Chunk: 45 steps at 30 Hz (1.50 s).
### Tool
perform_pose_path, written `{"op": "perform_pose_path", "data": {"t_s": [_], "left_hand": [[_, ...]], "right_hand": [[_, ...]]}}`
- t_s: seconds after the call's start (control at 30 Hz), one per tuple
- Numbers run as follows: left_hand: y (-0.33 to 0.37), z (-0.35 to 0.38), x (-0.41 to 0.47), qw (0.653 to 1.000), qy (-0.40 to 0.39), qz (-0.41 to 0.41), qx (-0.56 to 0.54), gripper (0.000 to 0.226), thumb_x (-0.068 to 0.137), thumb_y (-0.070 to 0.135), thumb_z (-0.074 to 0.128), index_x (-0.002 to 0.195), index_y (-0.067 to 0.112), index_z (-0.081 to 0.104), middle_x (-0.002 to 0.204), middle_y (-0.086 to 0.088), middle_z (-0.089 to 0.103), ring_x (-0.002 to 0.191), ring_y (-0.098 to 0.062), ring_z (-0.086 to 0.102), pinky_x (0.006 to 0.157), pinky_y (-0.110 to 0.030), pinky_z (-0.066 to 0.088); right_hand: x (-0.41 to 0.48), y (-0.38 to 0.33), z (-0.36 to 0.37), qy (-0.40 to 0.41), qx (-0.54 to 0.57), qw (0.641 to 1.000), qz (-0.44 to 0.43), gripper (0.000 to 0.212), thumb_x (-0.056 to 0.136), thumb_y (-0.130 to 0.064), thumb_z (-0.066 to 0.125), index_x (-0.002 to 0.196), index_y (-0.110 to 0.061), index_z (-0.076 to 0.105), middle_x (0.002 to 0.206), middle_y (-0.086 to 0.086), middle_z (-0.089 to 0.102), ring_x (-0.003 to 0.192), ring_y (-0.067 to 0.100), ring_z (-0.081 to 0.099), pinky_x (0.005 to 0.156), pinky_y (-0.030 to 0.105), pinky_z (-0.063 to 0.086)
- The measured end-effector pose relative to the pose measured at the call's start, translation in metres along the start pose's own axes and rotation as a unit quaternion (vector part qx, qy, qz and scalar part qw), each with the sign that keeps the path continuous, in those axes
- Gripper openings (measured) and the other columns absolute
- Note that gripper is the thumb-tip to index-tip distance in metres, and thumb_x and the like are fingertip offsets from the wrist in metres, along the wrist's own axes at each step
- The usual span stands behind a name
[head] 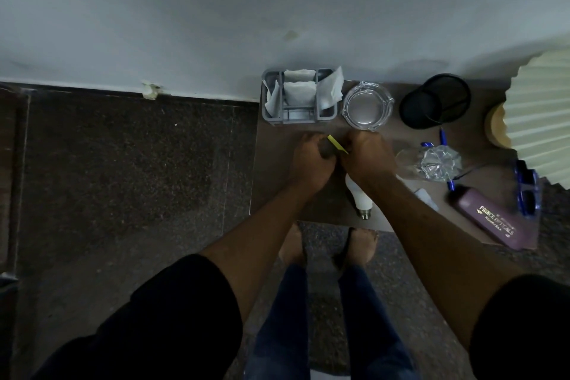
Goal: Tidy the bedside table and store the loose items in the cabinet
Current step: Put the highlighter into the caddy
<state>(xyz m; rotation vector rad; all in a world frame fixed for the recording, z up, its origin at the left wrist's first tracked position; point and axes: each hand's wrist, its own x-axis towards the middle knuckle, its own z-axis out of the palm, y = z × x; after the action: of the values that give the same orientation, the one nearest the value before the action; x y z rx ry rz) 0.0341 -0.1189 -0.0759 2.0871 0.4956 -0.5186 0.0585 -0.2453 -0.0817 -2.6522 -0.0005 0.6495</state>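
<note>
Table (277, 194): left hand (311, 162), right hand (367, 160) grip yellow strip (337, 143).

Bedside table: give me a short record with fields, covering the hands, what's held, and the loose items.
left hand: curled, hold hidden
right hand: pinches yellow strip
back row: grey caddy with papers, glass ashtray, black mesh cup tipped over
loose items: light bulb, blue pens, sunglasses, purple glasses case
lamp: far right, pleated shade
</note>
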Motion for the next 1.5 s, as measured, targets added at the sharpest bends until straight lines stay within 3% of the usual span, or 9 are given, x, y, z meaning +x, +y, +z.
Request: {"op": "perform_pose_path", "data": {"t_s": [0.33,0.47,0.77,0.87,0.97,1.13,1.27,1.4,1.5], "left_hand": [[0.008,-0.002,0.004,1.000,0.005,-0.010,0.001,0.030,0.090,0.014,0.066,0.119,0.008,0.067,0.121,-0.010,0.063,0.101,-0.013,0.054,0.087,-0.026,0.040],[0.008,-0.002,0.004,1.000,0.005,-0.026,-0.007,0.027,0.089,0.016,0.065,0.116,0.011,0.069,0.118,-0.009,0.066,0.106,-0.022,0.062,0.087,-0.028,0.044],[0.002,-0.016,-0.004,0.994,0.035,-0.069,-0.079,0.025,0.089,0.012,0.066,0.114,0.014,0.069,0.109,-0.003,0.071,0.097,-0.015,0.063,0.086,-0.028,0.051],[-0.003,-0.028,-0.010,0.987,0.075,-0.086,-0.113,0.020,0.089,0.010,0.065,0.107,0.014,0.071,0.105,-0.002,0.072,0.099,-0.018,0.066,0.089,-0.035,0.054],[-0.010,-0.041,-0.018,0.975,0.094,-0.110,-0.170,0.015,0.091,0.013,0.064,0.100,0.021,0.072,0.098,0.002,0.072,0.095,-0.016,0.068,0.088,-0.045,0.059],[-0.012,-0.059,-0.034,0.956,0.095,-0.111,-0.256,0.015,0.094,0.018,0.063,0.095,0.027,0.074,0.095,0.003,0.074,0.092,-0.016,0.071,0.085,-0.047,0.061],[-0.004,-0.067,-0.037,0.942,0.089,-0.106,-0.305,0.016,0.095,0.017,0.062,0.106,0.021,0.073,0.103,-0.002,0.075,0.099,-0.023,0.071,0.085,-0.040,0.060],[0.000,-0.070,-0.033,0.941,0.080,-0.102,-0.314,0.023,0.097,0.016,0.059,0.117,0.019,0.069,0.107,-0.003,0.072,0.100,-0.020,0.069,0.084,-0.037,0.060],[0.001,-0.071,-0.028,0.939,0.079,-0.115,-0.316,0.023,0.096,0.014,0.059,0.116,0.017,0.069,0.103,-0.001,0.072,0.095,-0.018,0.069,0.084,-0.037,0.060]], "right_hand": [[0.007,0.003,0.008,-0.026,-0.043,0.999,0.003,0.016,0.086,-0.021,0.061,0.099,-0.018,0.070,0.095,0.008,0.071,0.089,0.030,0.069,0.075,0.038,0.058],[0.007,0.005,0.011,-0.024,-0.032,0.999,-0.010,0.015,0.088,-0.026,0.064,0.100,-0.019,0.069,0.095,0.005,0.070,0.088,0.026,0.068,0.076,0.040,0.059],[-0.004,-0.008,-0.003,0.000,0.011,1.000,-0.025,0.022,0.084,-0.034,0.067,0.095,-0.015,0.066,0.095,0.008,0.068,0.086,0.028,0.065,0.072,0.043,0.057],[-0.013,-0.015,-0.013,0.011,0.089,0.994,-0.068,0.012,0.085,-0.025,0.070,0.094,-0.018,0.067,0.087,0.000,0.068,0.077,0.014,0.062,0.070,0.032,0.053],[-0.024,-0.027,-0.026,0.044,0.173,0.979,-0.097,0.008,0.084,-0.014,0.073,0.091,-0.017,0.070,0.074,-0.014,0.062,0.068,-0.003,0.058,0.061,0.006,0.039],[-0.028,-0.045,-0.043,0.058,0.246,0.960,-0.120,0.014,0.085,-0.022,0.076,0.098,-0.024,0.071,0.076,-0.012,0.067,0.072,0.006,0.064,0.066,0.023,0.051],[-0.019,-0.059,-0.053,0.057,0.273,0.950,-0.142,0.010,0.088,-0.023,0.075,0.097,-0.018,0.072,0.081,-0.010,0.070,0.075,0.006,0.067,0.067,0.020,0.052],[-0.006,-0.068,-0.053,0.090,0.254,0.951,-0.151,0.011,0.091,-0.023,0.071,0.101,-0.016,0.072,0.091,-0.009,0.070,0.080,0.003,0.065,0.073,0.020,0.054],[0.005,-0.075,-0.050,0.118,0.213,0.963,-0.113,0.013,0.089,-0.025,0.069,0.099,-0.017,0.073,0.092,-0.002,0.074,0.083,0.015,0.069,0.077,0.034,0.056]]}}
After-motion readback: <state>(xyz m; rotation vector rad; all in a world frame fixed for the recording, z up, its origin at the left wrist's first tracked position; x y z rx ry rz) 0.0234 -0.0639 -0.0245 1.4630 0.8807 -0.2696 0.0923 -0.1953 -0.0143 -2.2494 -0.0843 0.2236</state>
